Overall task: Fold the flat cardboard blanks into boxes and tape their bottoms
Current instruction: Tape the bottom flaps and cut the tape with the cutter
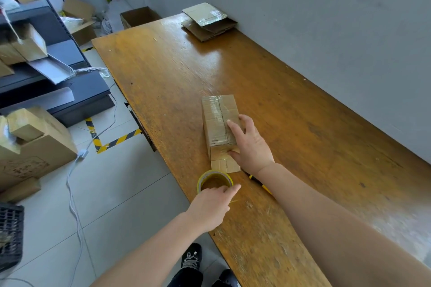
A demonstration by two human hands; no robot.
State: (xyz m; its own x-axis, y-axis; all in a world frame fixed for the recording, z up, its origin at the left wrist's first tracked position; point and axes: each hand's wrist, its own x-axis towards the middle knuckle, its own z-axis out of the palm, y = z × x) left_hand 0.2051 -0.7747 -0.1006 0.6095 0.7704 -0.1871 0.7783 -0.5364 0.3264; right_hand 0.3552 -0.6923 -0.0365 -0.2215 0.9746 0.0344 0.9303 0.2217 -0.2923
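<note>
Seen from the head camera, a long, rectangular brown corrugated-cardboard box [218, 123] lies on a glossy orange-brown wooden table [291, 123] with a streaked grain, worn pale and scuffed near the person. The box's upper face is smooth and shiny where clear tape runs along its centre seam and wraps over the far end. At the near end a short cardboard flap juts out flat on the wood. The right hand [250, 144] grips this box from its right side: the index finger lies along the taped top, the thumb presses the near end face and the other fingers curl over the right edge. Just in front of the left hand [211, 202], between it and the box's flap, stands a round tape roll [214, 180] with a yellow rim and a translucent, brownish winding. That hand is blurred, its index finger stretched out across the roll's near rim; whether it has hold of the roll cannot be told. Under the right wrist lies a slim black-and-yellow knife [258, 183], mostly hidden. Well beyond both hands, against the matt grey wall, sits a small stack of flat brown cardboard blanks [208, 23], the top one with a glossy taped patch.
</note>
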